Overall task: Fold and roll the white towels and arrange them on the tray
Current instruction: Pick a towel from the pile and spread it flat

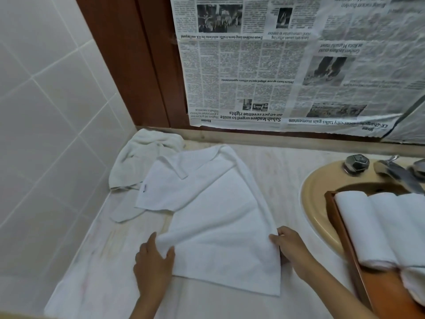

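Hands, two of them, hold one white towel (218, 215) that lies spread on the pale counter (276, 162), directly in front of the person. The left hand (154, 261) has its thumb and fingers curled over the towel's near left corner, pinching a raised layer of cloth. The right hand (292, 247) pinches the matching near right corner in the same way, fingers bent around the edge. Between the two hands that upper layer sits slightly lifted, while a lower layer stays flat on the counter beneath it. The far end of the towel is loosely turned over on itself, and a small dark label shows at its left edge.

A second, crumpled towel (140, 155) is heaped in the back left corner of the counter, against the tiled wall (46, 111) and touching the far left part of the spread towel. One duller flap of cloth (124, 212) pokes out from under the spread towel's left side; which towel it belongs to cannot be told.

To the right, one wooden tray (342, 231) rests across the beige sink (315, 203). Three rolled towels (361, 226) lie side by side on it, touching, and part of a fourth white bundle shows at the frame's lower right edge. Behind the tray stand one chrome tap knob (356, 164) and one spout (400, 174). Several overlapping sheets of newspaper (253, 65) cover the surface above the counter, hung upside down.
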The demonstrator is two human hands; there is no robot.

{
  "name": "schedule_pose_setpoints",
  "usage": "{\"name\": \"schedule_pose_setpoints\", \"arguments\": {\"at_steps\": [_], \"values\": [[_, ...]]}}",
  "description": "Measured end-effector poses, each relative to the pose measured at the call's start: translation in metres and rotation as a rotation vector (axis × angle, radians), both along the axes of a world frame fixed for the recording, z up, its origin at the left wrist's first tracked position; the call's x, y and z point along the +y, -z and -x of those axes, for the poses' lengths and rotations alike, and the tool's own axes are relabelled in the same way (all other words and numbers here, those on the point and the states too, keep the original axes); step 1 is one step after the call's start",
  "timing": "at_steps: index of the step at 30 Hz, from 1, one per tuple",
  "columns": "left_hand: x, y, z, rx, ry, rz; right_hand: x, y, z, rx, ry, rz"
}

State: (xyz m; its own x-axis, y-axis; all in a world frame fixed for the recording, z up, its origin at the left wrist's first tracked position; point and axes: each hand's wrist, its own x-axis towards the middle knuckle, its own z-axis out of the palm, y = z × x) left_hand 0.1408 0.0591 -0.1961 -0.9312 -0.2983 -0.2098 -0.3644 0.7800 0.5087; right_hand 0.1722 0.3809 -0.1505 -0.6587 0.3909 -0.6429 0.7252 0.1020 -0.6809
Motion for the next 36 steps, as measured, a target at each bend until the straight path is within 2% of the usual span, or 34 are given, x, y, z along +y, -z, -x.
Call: {"name": "schedule_pose_setpoints", "arguments": {"at_steps": [3,6,9,11,13,15,19,22,26,30,32,36], "values": [[-0.004,-0.016,0.008,-0.129,0.051,-0.174,0.002,-0.011,0.003,0.022,-0.016,0.029],[-0.017,-0.04,0.009,-0.132,0.011,-0.468,0.009,-0.033,-0.001,0.113,0.038,0.14],[-0.037,-0.059,-0.001,-0.207,-0.036,-0.653,0.021,-0.037,-0.014,0.095,-0.013,0.047],[-0.051,-0.059,-0.008,-0.39,0.043,-0.602,0.024,-0.029,-0.024,-0.083,-0.192,-0.065],[-0.055,-0.054,-0.01,-0.525,0.121,-0.413,0.022,-0.019,-0.03,-0.274,-0.322,-0.093],[-0.048,-0.048,-0.003,-0.507,0.1,-0.325,0.017,-0.012,-0.027,-0.34,-0.337,-0.123],[-0.012,-0.041,0.021,-0.307,0.044,-0.306,0.005,-0.001,-0.005,-0.16,-0.319,-0.354],[0.005,-0.029,0.033,-0.252,-0.004,-0.348,-0.002,0.006,0.002,-0.12,-0.358,-0.469],[-0.01,-0.016,0.026,-0.295,0.038,-0.335,0.006,0.006,-0.019,-0.19,-0.409,-0.538],[-0.031,-0.013,-0.001,-0.446,0.218,-0.062,0.011,0.005,-0.049,-0.31,-0.504,-0.545],[-0.031,-0.015,-0.009,-0.404,0.21,-0.013,0.005,0.003,-0.053,-0.269,-0.522,-0.654],[-0.01,-0.03,0.001,-0.283,0.125,-0.039,-0.005,0.011,-0.032,-0.112,-0.544,-0.88]]}}
